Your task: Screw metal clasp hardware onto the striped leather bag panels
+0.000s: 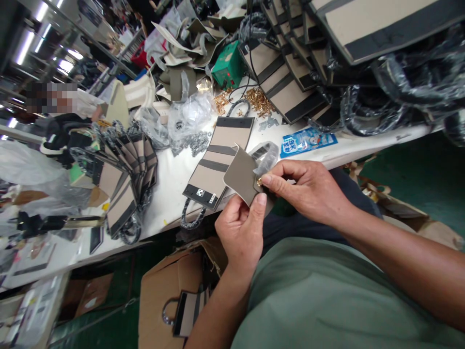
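Observation:
My left hand (241, 230) pinches the lower edge of a grey-brown leather piece (241, 175), thumb on top. At the piece's right side, the thumb and forefinger of my right hand (307, 189) are closed on a small gold metal fitting (259, 182). Clear plastic wrap (267, 157) bulges just above those fingertips. Behind the leather piece, a flat beige and black bag panel (209, 167) lies on the white table, its wrapped handles sticking out at both ends. Part of the panel is hidden by the leather piece.
Fanned bag panels (121, 182) sit at the left, more panels (290, 72) at the upper right. A green box (228, 65) stands beside gold fittings (259, 102). A blue packet (308, 141) lies near the table edge. Below is a cardboard box (160, 295). A person is at the far left.

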### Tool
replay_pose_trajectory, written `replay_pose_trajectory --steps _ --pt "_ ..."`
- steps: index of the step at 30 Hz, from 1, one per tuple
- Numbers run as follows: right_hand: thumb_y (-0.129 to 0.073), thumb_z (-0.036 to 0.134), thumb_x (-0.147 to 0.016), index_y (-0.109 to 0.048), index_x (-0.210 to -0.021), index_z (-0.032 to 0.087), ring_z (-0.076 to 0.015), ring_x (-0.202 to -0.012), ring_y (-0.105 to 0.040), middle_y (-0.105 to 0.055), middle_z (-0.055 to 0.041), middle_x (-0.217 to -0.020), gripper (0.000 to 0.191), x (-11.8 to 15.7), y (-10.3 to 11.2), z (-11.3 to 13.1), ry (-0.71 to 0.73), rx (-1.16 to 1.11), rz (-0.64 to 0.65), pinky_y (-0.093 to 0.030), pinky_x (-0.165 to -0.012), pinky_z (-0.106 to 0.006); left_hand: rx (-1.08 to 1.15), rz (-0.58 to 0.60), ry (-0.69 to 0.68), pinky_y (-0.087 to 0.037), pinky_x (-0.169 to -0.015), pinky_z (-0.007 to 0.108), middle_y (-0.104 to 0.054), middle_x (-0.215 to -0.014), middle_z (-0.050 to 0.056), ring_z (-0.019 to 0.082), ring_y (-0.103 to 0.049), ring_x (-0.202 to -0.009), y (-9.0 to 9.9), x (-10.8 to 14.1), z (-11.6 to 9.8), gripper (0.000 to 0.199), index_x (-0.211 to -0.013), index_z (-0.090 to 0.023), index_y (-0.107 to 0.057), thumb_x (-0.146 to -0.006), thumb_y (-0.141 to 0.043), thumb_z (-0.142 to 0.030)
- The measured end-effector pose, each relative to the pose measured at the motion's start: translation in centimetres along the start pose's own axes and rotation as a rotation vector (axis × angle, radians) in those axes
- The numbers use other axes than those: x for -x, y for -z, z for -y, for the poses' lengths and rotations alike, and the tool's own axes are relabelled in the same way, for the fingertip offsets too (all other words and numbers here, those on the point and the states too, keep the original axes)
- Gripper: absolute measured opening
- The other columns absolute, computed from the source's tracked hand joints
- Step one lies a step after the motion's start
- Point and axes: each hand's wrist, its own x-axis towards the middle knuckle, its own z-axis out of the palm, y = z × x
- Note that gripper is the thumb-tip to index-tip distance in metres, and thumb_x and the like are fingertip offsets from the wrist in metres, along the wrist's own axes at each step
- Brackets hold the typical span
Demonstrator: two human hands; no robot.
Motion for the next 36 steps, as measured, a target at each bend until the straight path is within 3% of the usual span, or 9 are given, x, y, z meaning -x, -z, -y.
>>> replay_pose_trajectory --steps 7,12,23,32,36 --pt "-0.069 0.053 -0.091 -0.063 -0.066 0.014 -0.0092 -0.054 -0.044 -0.056 0.0013 -0.059 0.047 -0.6 0.3 0.1 -0.073 -0.146 0.081 -0.03 -0.049 -0.023 -0.172 -0.079 -0.118 -0.047 -0.071 0.023 -0.065 -0.072 -0.003 0.01 -0.053 -0.066 0.5 -0.3 0.5 0.022 -0.083 -0.016 -0.074 -0.089 -0.074 -0.036" --pt "-0.072 0.058 -0.087 -0.063 -0.067 0.014 -0.0102 -0.055 -0.049 -0.058 0.0005 -0.059 0.049 -0.9 0.3 0.1 -0.126 -0.279 0.128 -0.034 -0.051 -0.023 -0.184 -0.092 -0.126 -0.046 -0.07 0.023 -0.064 -0.072 -0.004 0.009 -0.049 -0.064 0.5 -0.3 0.3 0.022 -0.083 -0.016 -0.073 -0.089 -0.074 -0.037" --pt "-0.077 0.055 -0.083 -0.064 -0.068 0.015 -0.0099 -0.057 -0.051 -0.059 0.0009 -0.063 0.045 -1.0 0.3 -0.7 -0.21 -0.431 0.157 -0.039 -0.053 -0.023 -0.247 -0.079 -0.129 -0.035 -0.053 0.02 -0.047 -0.058 -0.006 0.007 -0.038 -0.056 0.5 -0.4 -0.3 0.032 -0.068 -0.015 -0.067 -0.088 -0.074 -0.04" --pt "-0.075 0.058 -0.084 -0.064 -0.067 0.014 -0.0097 -0.055 -0.047 -0.057 0.0007 -0.059 0.048 -0.8 0.8 0.8 -0.161 -0.249 0.1 -0.031 -0.05 -0.024 -0.009 -0.071 -0.115 -0.052 -0.076 0.023 -0.065 -0.07 -0.002 0.014 -0.062 -0.074 -0.3 -0.8 0.1 0.02 -0.089 -0.017 -0.077 -0.088 -0.075 -0.037" --pt "-0.072 0.06 -0.086 -0.064 -0.069 0.015 -0.0102 -0.056 -0.048 -0.056 0.0009 -0.06 0.049 -1.2 0.9 0.9 -0.159 -0.27 0.167 -0.032 -0.052 -0.024 0.033 -0.07 -0.117 -0.054 -0.081 0.026 -0.07 -0.077 0.0 0.016 -0.066 -0.081 -0.5 -1.0 0.3 0.02 -0.099 -0.018 -0.077 -0.089 -0.075 -0.036"
